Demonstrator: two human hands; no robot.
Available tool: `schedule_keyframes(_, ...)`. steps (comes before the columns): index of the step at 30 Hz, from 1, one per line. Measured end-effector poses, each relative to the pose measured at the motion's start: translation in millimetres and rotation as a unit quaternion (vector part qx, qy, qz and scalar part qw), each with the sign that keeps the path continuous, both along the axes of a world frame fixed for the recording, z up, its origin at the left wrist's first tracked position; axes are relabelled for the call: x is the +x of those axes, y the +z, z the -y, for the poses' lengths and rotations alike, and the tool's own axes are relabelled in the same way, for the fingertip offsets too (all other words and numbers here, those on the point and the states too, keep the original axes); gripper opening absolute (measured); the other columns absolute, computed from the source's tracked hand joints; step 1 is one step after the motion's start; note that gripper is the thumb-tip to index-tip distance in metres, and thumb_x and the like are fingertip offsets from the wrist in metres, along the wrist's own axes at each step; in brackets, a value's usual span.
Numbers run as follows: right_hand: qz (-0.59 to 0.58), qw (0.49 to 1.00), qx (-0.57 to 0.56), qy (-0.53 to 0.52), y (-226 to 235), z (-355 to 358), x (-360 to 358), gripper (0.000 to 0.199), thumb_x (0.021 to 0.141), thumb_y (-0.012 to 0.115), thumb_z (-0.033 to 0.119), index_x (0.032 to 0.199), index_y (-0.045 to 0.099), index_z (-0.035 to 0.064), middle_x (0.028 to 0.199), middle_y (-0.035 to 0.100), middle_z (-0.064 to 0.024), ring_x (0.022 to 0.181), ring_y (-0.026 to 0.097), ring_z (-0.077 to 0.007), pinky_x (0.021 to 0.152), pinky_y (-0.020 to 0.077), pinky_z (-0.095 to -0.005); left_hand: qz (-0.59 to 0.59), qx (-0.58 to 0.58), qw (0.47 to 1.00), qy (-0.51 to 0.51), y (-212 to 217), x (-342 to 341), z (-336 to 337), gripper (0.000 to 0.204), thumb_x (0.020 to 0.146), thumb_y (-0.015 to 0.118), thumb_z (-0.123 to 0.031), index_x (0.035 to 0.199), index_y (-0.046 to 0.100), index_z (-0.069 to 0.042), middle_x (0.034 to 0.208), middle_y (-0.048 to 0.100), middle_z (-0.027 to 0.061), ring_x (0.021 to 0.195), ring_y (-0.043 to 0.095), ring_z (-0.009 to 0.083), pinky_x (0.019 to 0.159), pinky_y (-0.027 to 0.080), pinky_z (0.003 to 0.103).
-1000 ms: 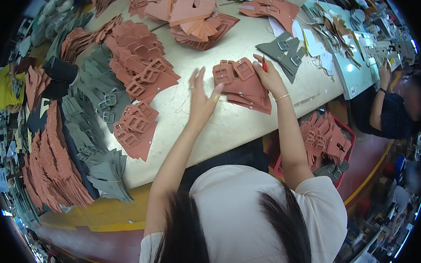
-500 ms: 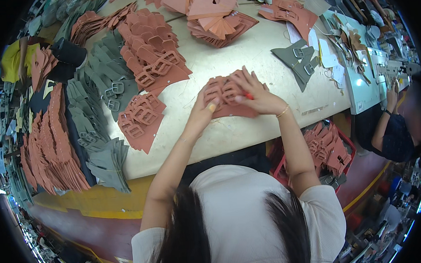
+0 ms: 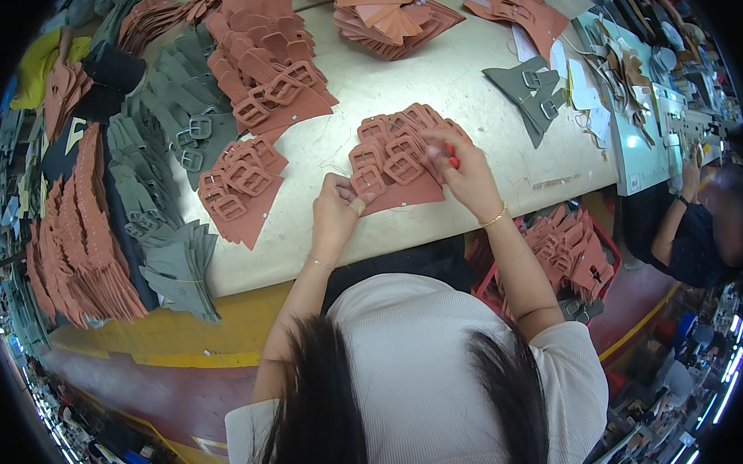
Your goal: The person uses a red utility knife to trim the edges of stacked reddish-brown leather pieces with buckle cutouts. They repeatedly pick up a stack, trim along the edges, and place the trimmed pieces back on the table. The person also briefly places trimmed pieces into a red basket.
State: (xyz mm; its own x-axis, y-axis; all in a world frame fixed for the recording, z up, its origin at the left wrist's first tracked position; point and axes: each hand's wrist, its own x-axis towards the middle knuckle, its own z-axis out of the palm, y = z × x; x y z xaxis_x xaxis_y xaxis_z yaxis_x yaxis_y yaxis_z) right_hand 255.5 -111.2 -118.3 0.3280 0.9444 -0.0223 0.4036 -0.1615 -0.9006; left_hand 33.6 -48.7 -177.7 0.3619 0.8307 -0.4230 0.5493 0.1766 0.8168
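Observation:
In front of me lies a stack of rust-coloured leather pieces with covered buckles, fanned so several buckles show. My left hand is closed at its lower left corner, fingers and thumb pinching the edge beside the nearest buckle. Something yellowish covers the tip of that thumb. At the stack's right side, my right hand has its fingers curled round a small red tool, mostly hidden in the grip. Its fingertips are close to the right-hand buckles; whether they touch cannot be told.
Left of the stack sit a smaller buckle pile, a larger rust pile and grey-green straps. Two grey-green buckled pieces lie to the right. Below the table's right edge is a red crate of pieces. Another person's arm is far right.
My hands have drawn apart, uncovering the buckles. The left has moved down and left to the stack's corner; the right has shifted right with the red tool. The whole view has shifted slightly.

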Motion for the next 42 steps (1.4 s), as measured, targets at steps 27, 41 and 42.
schedule_keyframes(27, 0.109, 0.965, 0.217, 0.095, 49.8, -0.7, -50.7, 0.026, 0.068, 0.081, 0.013, 0.087, 0.067, 0.0024, 0.082, 0.061, -0.0077, 0.065, 0.061, -0.0196, 0.057, 0.0483, -0.0288, 0.348, -0.119, 0.925, 0.092, 121.2, -21.9, 7.1, 0.044, 0.084, 0.068, -0.001, 0.121, 0.046, 0.008, 0.109, 0.065, 0.0192, 0.098, 0.065, 0.0184, 0.082, 0.054, 0.029)
schedule_keyframes(41, 0.116, 0.961, 0.224, 0.113, 55.7, -2.5, -48.6, 0.023, 0.071, 0.079, 0.013, 0.088, 0.068, 0.0023, 0.083, 0.062, -0.0075, 0.067, 0.061, -0.0202, 0.059, 0.0484, -0.0288, 0.350, -0.113, 0.927, 0.078, 124.3, -19.4, 10.5, 0.041, 0.085, 0.068, -0.001, 0.119, 0.046, 0.007, 0.112, 0.064, 0.0206, 0.100, 0.064, 0.0174, 0.088, 0.051, 0.028)
schedule_keyframes(42, 0.111, 0.962, 0.223, 0.114, 55.7, -2.7, -49.1, 0.022, 0.071, 0.079, 0.013, 0.088, 0.068, 0.0023, 0.082, 0.062, -0.0075, 0.067, 0.061, -0.0202, 0.059, 0.0484, -0.0289, 0.359, -0.110, 0.924, 0.076, 124.8, -19.1, 11.1, 0.041, 0.085, 0.067, -0.002, 0.119, 0.046, 0.007, 0.113, 0.064, 0.0208, 0.100, 0.064, 0.0173, 0.089, 0.051, 0.028)
